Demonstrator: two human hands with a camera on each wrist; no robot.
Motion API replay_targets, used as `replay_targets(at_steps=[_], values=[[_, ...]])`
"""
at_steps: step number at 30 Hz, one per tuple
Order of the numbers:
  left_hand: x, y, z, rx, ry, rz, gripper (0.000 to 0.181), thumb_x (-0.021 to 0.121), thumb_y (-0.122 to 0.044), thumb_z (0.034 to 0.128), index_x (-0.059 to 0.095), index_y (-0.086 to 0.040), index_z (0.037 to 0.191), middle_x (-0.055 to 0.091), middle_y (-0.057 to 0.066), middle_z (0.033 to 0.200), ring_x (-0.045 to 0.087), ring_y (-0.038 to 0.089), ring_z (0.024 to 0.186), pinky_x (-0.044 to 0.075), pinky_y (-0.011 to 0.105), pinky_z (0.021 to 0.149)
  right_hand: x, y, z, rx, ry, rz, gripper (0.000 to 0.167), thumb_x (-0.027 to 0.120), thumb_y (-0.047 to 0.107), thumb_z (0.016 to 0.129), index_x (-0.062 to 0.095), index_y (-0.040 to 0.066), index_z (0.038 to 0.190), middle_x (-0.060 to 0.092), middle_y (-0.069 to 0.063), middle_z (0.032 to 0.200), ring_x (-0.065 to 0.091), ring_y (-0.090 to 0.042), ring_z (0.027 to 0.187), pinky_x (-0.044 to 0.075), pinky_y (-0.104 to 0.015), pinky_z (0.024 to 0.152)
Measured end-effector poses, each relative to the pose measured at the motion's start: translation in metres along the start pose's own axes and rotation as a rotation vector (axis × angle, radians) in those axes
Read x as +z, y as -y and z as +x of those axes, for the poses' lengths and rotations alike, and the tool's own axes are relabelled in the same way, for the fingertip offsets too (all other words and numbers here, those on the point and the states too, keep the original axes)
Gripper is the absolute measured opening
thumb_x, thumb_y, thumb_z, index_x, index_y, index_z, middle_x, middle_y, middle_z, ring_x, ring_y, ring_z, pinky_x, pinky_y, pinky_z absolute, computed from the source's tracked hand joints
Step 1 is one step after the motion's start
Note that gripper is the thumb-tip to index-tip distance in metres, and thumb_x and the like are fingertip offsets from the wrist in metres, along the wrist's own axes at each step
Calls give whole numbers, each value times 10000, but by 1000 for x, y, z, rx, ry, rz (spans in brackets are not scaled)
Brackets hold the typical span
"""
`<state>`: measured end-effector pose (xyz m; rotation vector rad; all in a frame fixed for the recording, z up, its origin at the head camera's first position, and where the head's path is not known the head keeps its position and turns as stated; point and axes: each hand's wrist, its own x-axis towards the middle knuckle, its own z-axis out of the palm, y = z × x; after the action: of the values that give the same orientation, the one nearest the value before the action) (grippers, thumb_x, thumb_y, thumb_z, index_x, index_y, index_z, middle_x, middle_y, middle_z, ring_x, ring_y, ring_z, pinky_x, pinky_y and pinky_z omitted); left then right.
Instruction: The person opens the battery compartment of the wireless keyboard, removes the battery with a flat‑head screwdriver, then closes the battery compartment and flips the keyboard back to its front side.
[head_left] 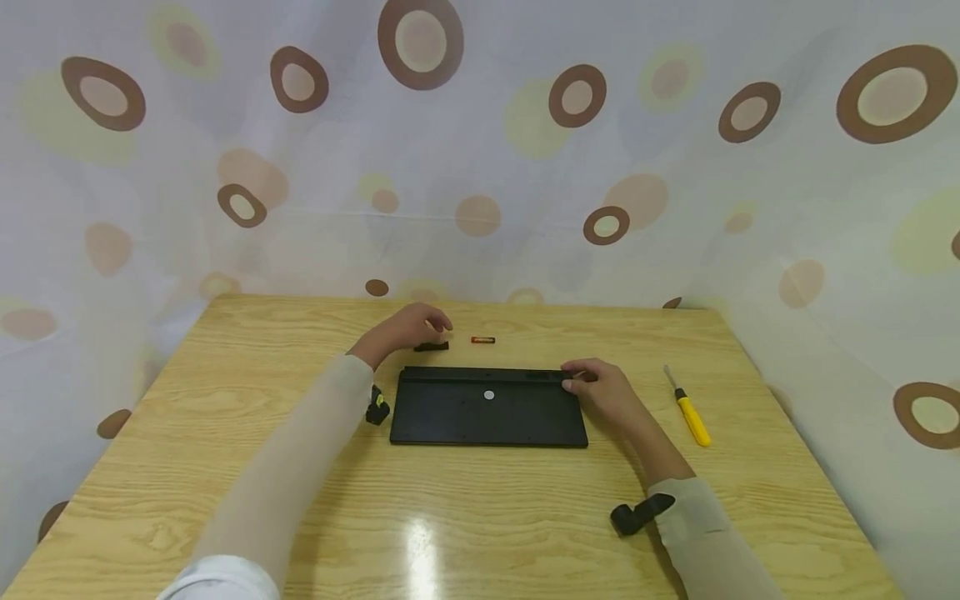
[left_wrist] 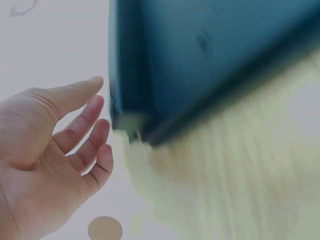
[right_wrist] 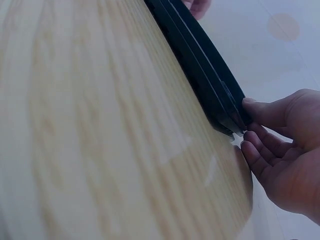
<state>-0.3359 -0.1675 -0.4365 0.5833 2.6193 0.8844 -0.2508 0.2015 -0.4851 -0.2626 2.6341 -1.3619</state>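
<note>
A black keyboard (head_left: 487,417) lies underside up on the table, with a small round white sticker (head_left: 489,395) near its middle. My right hand (head_left: 603,390) holds its far right corner; in the right wrist view the thumb (right_wrist: 265,111) is on one face and the fingers are by the edge. My left hand (head_left: 411,327) is beyond the keyboard's far left corner, close to a small black strip (head_left: 435,347); touching or apart, I cannot tell. In the left wrist view its fingers (left_wrist: 92,145) are loosely bent around nothing, beside the blurred keyboard (left_wrist: 200,50).
A small orange and black battery (head_left: 483,340) lies behind the keyboard. To the right of my right hand is a screwdriver (head_left: 692,417) with a yellow handle. A patterned curtain (head_left: 480,167) stands behind the wooden table (head_left: 487,517). Black cameras are worn on both wrists.
</note>
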Motion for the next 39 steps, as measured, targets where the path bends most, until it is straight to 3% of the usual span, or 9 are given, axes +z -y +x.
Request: replay_targets(at_steps=[6,12,18,25,32,39], values=[[-1,10,-12,-45,14,24,299,623,-147,1010,664,-58,1293,645,156,1295,596,318,1200,498,451,979,-1,2,-1,4,-2,-10,360,630,184,1007,630,79,1351,636,-173,1245,597,-332,1146,449,-521,1000],[0,12,-15,-54,8,56,221,634,-135,1000,710,-58,1193,689,125,1185,624,271,1063,504,436,931,-1,2,-2,6,-7,-1,357,627,175,1007,630,76,1350,629,-173,1246,591,-329,1142,448,-515,997],[0,12,-14,-48,12,43,171,648,-108,986,714,-58,1135,689,118,1137,627,263,1035,509,424,915,-1,1,-2,5,-5,9,355,626,172,1008,628,75,1351,617,-175,1263,587,-333,1148,449,-512,998],[-3,13,-12,-17,31,18,220,628,-81,988,707,-50,1191,689,129,1167,629,281,1081,509,434,931,-1,3,-3,3,-6,6,364,622,172,1010,620,74,1361,624,-182,1271,589,-345,1166,446,-530,1010],[-5,4,-14,2,44,5,263,603,-94,1009,693,-69,1255,691,111,1198,632,252,1066,516,405,896,-1,3,-3,-7,-6,-1,366,625,174,1008,620,72,1360,623,-183,1274,590,-347,1166,449,-532,1004],[-2,-19,-10,73,70,9,246,597,-117,1014,704,-100,1236,702,84,1170,641,238,1059,517,406,897,-1,1,-1,-15,-8,-1,360,641,178,1000,633,69,1343,633,-178,1256,598,-337,1137,458,-511,984]])
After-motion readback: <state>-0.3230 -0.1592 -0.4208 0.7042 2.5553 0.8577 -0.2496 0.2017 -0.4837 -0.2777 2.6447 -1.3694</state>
